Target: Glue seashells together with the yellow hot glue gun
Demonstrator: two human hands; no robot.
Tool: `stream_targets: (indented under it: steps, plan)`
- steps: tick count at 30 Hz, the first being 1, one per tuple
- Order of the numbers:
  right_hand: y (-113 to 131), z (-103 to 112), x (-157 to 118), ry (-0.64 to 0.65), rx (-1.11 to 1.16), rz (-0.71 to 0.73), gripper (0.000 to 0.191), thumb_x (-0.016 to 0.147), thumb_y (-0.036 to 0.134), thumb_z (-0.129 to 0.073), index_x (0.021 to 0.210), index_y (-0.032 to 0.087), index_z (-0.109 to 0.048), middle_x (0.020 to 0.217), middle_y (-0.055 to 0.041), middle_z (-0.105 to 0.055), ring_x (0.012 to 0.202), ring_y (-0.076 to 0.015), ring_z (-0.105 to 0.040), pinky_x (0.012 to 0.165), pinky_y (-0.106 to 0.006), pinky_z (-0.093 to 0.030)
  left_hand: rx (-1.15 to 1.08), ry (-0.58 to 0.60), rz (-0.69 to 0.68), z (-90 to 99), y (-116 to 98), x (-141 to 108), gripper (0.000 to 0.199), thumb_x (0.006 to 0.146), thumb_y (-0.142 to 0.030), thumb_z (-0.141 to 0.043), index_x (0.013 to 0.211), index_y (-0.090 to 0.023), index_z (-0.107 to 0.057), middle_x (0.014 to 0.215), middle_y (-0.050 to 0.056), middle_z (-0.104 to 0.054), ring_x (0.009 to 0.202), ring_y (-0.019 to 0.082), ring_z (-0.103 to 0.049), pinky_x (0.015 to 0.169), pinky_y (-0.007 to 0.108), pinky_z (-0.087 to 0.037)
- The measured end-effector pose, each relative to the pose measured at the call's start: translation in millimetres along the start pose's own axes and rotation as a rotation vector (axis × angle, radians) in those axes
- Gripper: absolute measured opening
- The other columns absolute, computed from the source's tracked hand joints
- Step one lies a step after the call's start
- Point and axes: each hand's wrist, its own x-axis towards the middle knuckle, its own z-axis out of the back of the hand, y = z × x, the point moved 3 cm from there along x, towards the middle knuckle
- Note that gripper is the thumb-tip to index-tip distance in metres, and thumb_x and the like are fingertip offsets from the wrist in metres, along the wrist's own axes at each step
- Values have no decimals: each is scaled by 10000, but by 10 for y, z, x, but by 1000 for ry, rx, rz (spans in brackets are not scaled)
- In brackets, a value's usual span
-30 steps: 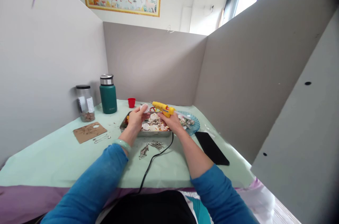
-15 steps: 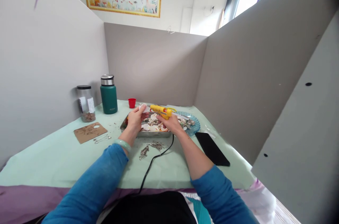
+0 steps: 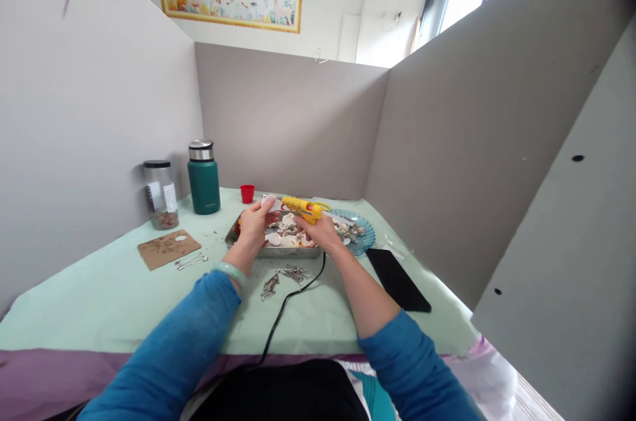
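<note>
My right hand (image 3: 319, 231) is wrapped round a yellow glue gun (image 3: 302, 207), whose nozzle points left. My left hand (image 3: 255, 223) pinches a small whitish piece (image 3: 269, 202) close to the nozzle; it looks like a shell, but its details are too small to tell. Both hands are above a metal tray (image 3: 293, 252) that holds shells (image 3: 288, 230). A blue scalloped plate (image 3: 368, 235) with small shells stands just right of the tray. Metal clips or pins (image 3: 271, 286) lie in small piles in front of the tray.
A black cord (image 3: 284, 307) runs from the gun to the front edge. At the left are a green bottle (image 3: 204, 185), a clear jar (image 3: 159, 199), a brown card (image 3: 169, 248) and safety pins. A red cup (image 3: 247, 193) stands behind; a black flat object (image 3: 399, 280) lies right.
</note>
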Motion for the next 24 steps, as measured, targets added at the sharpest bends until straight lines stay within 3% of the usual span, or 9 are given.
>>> stream_targets:
  steps: [24]
  plan:
    - [-58,-21,20,-19,-27,-24,319,724,471,-607,683,156,-637,529,3,-585,421,-91,-475,432,-213,-374,23,-18,-14,24,20,28,345,558,-366,-765,786,-132,-655,672,28,-653,531,121,-582,547,248,-476]
